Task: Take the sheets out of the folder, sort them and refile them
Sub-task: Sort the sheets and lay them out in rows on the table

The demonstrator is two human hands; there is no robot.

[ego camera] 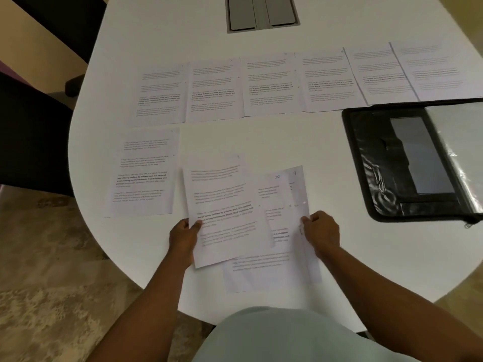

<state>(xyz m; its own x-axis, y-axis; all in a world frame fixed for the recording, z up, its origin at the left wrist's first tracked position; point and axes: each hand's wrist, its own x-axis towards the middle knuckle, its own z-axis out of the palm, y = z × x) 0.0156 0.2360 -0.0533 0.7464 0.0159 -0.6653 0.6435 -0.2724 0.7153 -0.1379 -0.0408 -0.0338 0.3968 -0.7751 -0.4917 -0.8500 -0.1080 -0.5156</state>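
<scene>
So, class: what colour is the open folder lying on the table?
Black, with clear plastic sleeves inside; the folder shows best in the head view.

The printed text on every sheet is too blurred to read. The open folder (407,163) at three o'clock runs off the right edge, as does the last sheet (441,70) of the far row at two o'clock. The top sheet (227,212) covers most of the pages beneath it. The grey hatch (262,13) at twelve o'clock is cropped.

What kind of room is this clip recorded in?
Probably an office meeting room: a large white conference table with a recessed cable hatch, dark chairs alongside, and printed sheets laid out.
</scene>
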